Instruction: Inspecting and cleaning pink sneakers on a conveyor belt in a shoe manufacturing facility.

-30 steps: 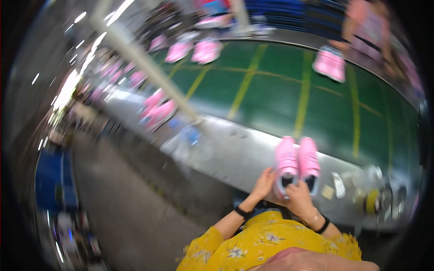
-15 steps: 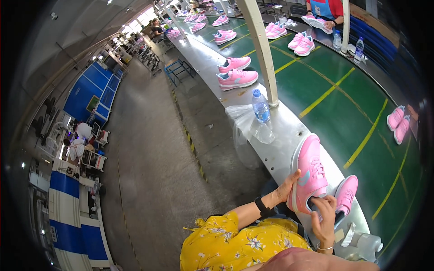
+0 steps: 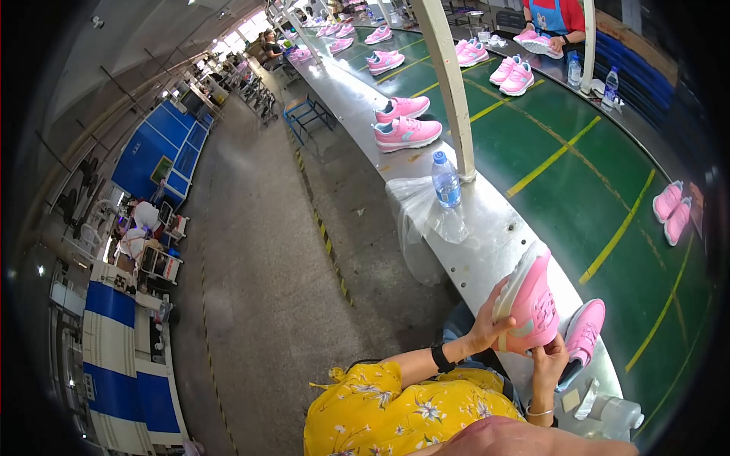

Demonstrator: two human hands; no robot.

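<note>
A pink sneaker (image 3: 538,308) with a white sole is held up over the metal table edge, its toe pointing up and away from me. My left hand (image 3: 489,325) wraps around its sole side, thumb across the lower side of the shoe. At the shoe's lower end, my right hand (image 3: 549,359) pinches the collar edge; part of its fingertips is hidden by the shoe. A second pink sneaker (image 3: 585,332) stands on the table just to the right of my right hand.
On the metal ledge (image 3: 494,220) stand a water bottle (image 3: 446,181) beside a clear plastic bag (image 3: 414,228), and a pair of pink sneakers (image 3: 407,134). A white post (image 3: 449,91) rises there. Along the green belt (image 3: 563,125) lie more sneaker pairs. A clear bottle (image 3: 617,410) lies near right. Across, a person (image 3: 559,19) handles a shoe.
The held sneaker has tipped, showing more of its sole, and sits slightly lower. My left hand has shifted farther around the sole; my right hand has drawn down to the collar edge.
</note>
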